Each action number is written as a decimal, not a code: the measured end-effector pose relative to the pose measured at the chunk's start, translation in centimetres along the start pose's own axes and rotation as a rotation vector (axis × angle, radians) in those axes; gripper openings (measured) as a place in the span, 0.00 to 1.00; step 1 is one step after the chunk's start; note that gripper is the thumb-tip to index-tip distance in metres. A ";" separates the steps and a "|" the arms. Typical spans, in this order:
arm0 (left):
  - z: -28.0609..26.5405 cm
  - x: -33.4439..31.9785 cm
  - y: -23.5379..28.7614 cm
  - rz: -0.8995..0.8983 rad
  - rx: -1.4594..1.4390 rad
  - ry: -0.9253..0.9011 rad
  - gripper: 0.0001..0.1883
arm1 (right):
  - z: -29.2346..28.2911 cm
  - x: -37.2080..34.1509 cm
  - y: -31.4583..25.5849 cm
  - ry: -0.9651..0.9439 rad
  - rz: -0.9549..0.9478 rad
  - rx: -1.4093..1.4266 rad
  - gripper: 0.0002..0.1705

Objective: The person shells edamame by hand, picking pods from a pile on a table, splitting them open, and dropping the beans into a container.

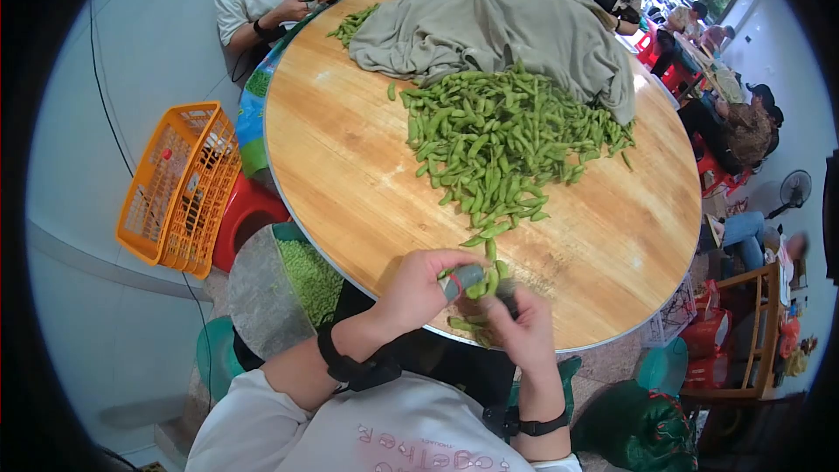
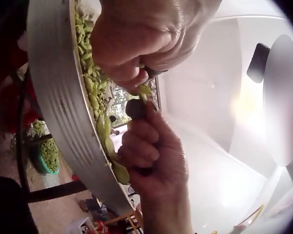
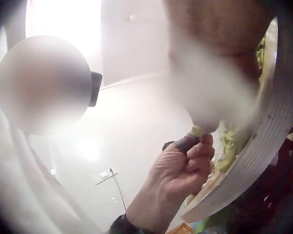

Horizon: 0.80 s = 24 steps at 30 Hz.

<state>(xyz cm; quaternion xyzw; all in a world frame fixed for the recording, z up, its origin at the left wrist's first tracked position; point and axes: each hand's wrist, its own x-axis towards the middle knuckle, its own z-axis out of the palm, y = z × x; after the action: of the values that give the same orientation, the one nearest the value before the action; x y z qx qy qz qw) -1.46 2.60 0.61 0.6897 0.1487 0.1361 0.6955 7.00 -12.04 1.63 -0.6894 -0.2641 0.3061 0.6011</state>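
Note:
Both hands meet over the near edge of the round wooden table (image 1: 350, 166). My left hand (image 1: 415, 291), a grey cover with a red band on its thumb, pinches a green soybean pod (image 2: 145, 89). From the other side my right hand (image 1: 529, 332) pinches the same pod; its fingers are curled, and a dark thumb cover (image 2: 135, 109) shows in the left wrist view. The right wrist view shows my left hand (image 3: 180, 168) clearly, while my right hand is blurred there. Several loose pods (image 1: 472, 325) lie beneath the hands, and a large pod heap (image 1: 498, 135) spreads beyond them.
A grey-green cloth (image 1: 498, 31) covers the heap's far part. Left of the table are an orange crate (image 1: 179, 188), a red stool (image 1: 249, 214) and a container of shelled beans (image 1: 310, 280). Two people sit across the table. A green sack (image 1: 634, 424) stands at lower right.

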 end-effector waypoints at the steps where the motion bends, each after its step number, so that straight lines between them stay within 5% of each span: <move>1: -0.1 0.2 0.0 -0.012 -0.087 0.034 0.13 | -0.4 0.1 0.1 0.072 0.027 0.007 0.07; 3: -0.7 0.6 -0.6 -0.024 -0.156 0.096 0.14 | -1.5 0.5 0.4 0.131 0.063 0.144 0.06; 5: -1.7 0.8 -1.2 -0.108 -0.370 0.091 0.14 | -2.2 0.7 0.1 0.274 -0.090 0.104 0.06; 7: -0.7 0.1 0.1 -0.172 -0.279 0.040 0.12 | -1.8 0.6 -0.8 0.292 -0.113 -0.041 0.06; 11: 0.6 0.3 0.7 -0.248 -0.464 -0.101 0.11 | -0.4 0.2 -1.8 0.078 -0.203 -0.350 0.06; 13: 0.4 0.6 -0.4 -0.189 -0.496 -0.143 0.07 | -0.5 0.1 -1.6 -0.027 -0.083 -0.360 0.06; 15: 0.3 0.6 -0.4 -0.180 -0.492 -0.127 0.06 | -0.4 0.1 -1.3 -0.055 -0.058 -0.165 0.08; 17: 0.4 0.5 -0.1 -0.168 -0.491 -0.111 0.04 | -1.1 0.0 -1.1 -0.260 0.193 0.294 0.12; 24: 1.4 0.4 -0.1 -0.020 -0.100 0.078 0.02 | -0.9 0.1 -0.6 -0.254 0.251 0.394 0.12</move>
<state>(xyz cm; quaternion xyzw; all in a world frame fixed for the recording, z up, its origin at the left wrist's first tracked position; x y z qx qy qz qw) -0.59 1.46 0.52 0.6466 0.1758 0.1631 0.7242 7.72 -12.51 2.29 -0.5425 -0.1852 0.5079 0.6430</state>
